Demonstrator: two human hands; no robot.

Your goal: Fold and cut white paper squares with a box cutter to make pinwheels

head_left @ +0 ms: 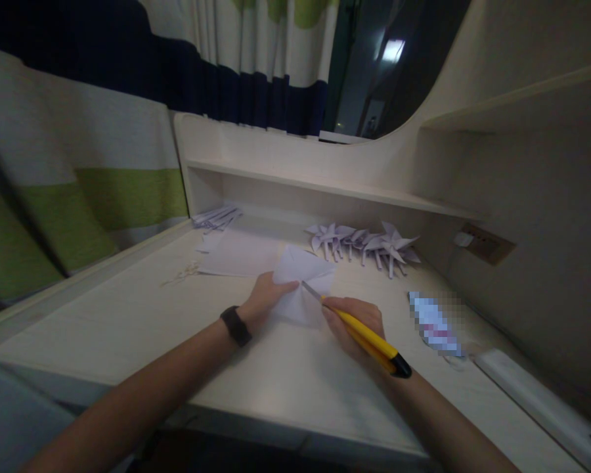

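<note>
White paper strips [217, 218] lie together in the far left corner of the counter [142, 322], beside the curtain [132, 190]; I suppose they are kept there so that the middle remains free for the hands. Near them I see some small pale pieces [183, 270], too small for me to name, and next a pile of paper sheets [241, 253], probably put within easy reach of the left side.

Through the head camera I follow the left hand [266, 295], with a dark band [236, 326] on its wrist. Its thumb lies over the square paper sheet [295, 263], which is at the middle of the counter, just beside the pile. I think this hold prevents the sheet from sliding. The other fingers are mostly hidden, so I cannot tell how far they are closed.

On the right, the fingers of the right hand [364, 310] are closed around the yellow utility knife [369, 336], held low like a pen, perhaps for fine control; its tip is at the sheet, close to the left thumb.

Behind, the paper pinwheels [359, 238] stand in a row under the shelf [325, 185], I judge to protect their folds. Farther right are a blurred packet [433, 325] and a long white bar [526, 387], both well apart from the knife.
</note>
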